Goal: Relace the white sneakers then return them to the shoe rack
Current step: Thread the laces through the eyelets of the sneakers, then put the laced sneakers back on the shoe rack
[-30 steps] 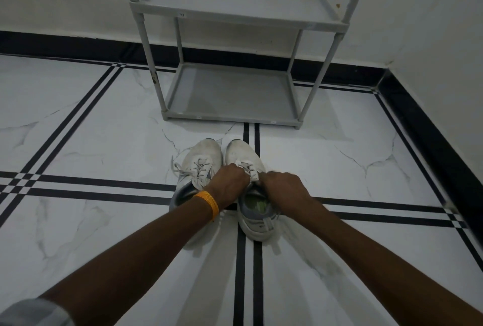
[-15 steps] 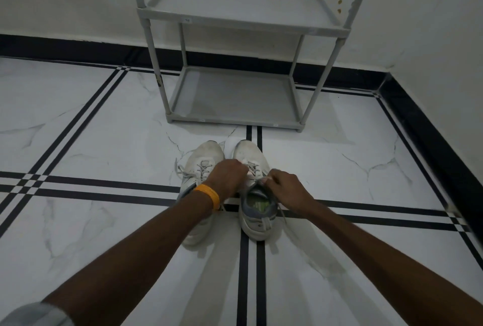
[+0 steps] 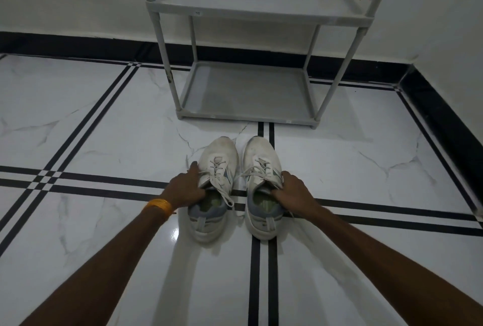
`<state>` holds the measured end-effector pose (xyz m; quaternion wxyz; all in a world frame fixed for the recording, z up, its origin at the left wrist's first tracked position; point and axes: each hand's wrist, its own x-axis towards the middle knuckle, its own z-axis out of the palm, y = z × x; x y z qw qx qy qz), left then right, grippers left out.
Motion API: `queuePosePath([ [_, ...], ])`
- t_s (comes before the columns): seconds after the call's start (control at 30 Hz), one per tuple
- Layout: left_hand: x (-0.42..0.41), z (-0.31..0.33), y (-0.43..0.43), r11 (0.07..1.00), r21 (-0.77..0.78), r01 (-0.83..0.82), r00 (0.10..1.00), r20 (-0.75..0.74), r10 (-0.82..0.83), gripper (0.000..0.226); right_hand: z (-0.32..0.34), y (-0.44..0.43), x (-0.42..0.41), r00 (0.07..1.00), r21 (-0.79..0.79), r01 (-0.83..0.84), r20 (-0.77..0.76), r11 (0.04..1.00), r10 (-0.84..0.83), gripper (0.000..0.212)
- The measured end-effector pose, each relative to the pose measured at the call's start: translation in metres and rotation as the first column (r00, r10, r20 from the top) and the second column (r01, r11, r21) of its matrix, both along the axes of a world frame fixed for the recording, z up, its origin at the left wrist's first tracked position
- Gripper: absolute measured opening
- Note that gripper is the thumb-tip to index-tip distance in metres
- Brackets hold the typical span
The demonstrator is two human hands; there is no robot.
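Each hand's grip holds a sneaker on striped marble floor.

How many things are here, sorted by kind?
White sneakers: 2, the left sneaker and the right sneaker
Grey shoe rack: 1
Orange wristband: 1
Total: 4

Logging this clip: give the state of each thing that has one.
left sneaker: on floor, laced, lace ends loose
right sneaker: on floor, laced
left hand: gripping left sneaker's collar
right hand: gripping right sneaker's collar
shoe rack: both shelves bare
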<state>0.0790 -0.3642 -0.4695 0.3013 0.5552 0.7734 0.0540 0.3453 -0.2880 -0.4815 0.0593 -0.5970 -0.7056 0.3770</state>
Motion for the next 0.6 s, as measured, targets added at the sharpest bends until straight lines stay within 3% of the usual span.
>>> queuePosePath([
  [0.13, 0.018, -0.003, 0.015, 0.995, 0.098, -0.021, 1.0, -0.011, 0.022, 0.042, -0.01, -0.006, -0.011, 0.998, 0.014, 0.056, -0.039, 0.998, -0.056, 0.051],
  [0.3, 0.041, 0.019, 0.01, 0.983, 0.184, -0.022, 0.999, 0.029, 0.017, 0.061, 0.012, -0.016, -0.001, 0.994, 0.069, 0.106, -0.025, 0.992, -0.104, 0.048],
  [0.43, 0.046, 0.081, 0.005, 0.977, 0.212, -0.023, 0.999, 0.041, 0.015, 0.066, 0.085, -0.022, 0.007, 0.994, 0.146, 0.103, -0.043, 0.984, -0.098, 0.049],
  [0.6, 0.049, 0.205, 0.01, 0.947, 0.311, -0.082, 0.992, 0.119, 0.047, 0.066, 0.227, -0.013, 0.005, 0.989, 0.263, 0.116, 0.064, 0.958, -0.137, 0.043],
])
